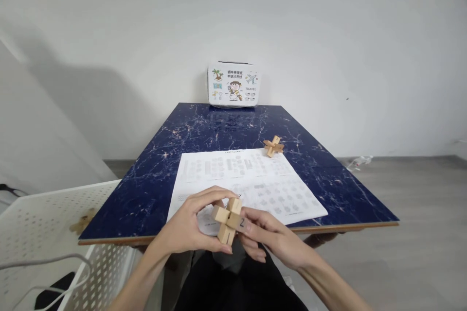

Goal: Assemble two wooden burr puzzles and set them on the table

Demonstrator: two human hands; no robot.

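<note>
Both hands hold one wooden burr puzzle (228, 216) of pale interlocking bars, just above the near edge of the table. My left hand (191, 221) is closed round its left side, thumb below and fingers over the top. From the right, my right hand (268, 235) pinches a bar marked "2" that sticks out toward it. A dark line shows on the lower bar. Beneath and behind the hands lies a printed instruction sheet (251, 180) with rows of small diagrams. A second wooden burr puzzle (273, 146) sits at the sheet's far right corner.
The blue marbled table (164, 155) carries a white printed case (233, 85) at its far end, against the wall. At the lower left stands a white perforated basket (105, 267), with a grey cable (47, 261) and a dark object (54, 291) near it.
</note>
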